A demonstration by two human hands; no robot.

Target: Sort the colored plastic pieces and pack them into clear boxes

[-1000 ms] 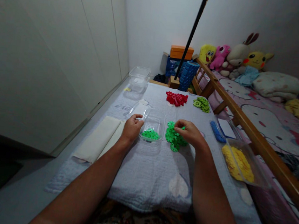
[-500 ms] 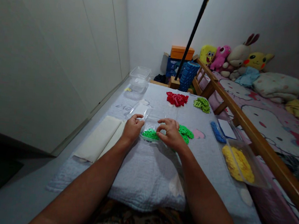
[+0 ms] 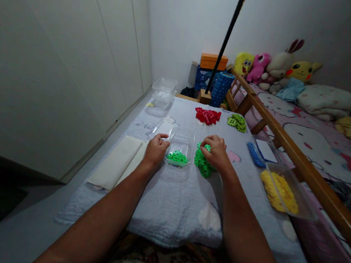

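My left hand point(image 3: 157, 149) is closed on the left rim of a clear plastic container point(image 3: 192, 139). Several green snowflake-shaped plastic pieces point(image 3: 176, 158) lie inside it, at the near end. To the right of the container, a pile of the same green pieces point(image 3: 202, 165) rests on the cloth. Over that pile is my right hand point(image 3: 215, 149), fingers curled with thumb and index close together at its top. Whether a piece is pinched between those fingertips I cannot make out.
Red pieces point(image 3: 208, 116) and light-green pieces point(image 3: 237, 123) lie in heaps farther back. Stacked clear containers point(image 3: 164, 90) stand at the far left corner. A folded cream cloth point(image 3: 115, 161) lies at left. Yellow pieces point(image 3: 279, 192) fill a container at right, beside a wooden bed rail point(image 3: 274, 135).
My right hand has moved right, from above the clear container to the green pile on the cloth. My left hand still grips the container's rim.
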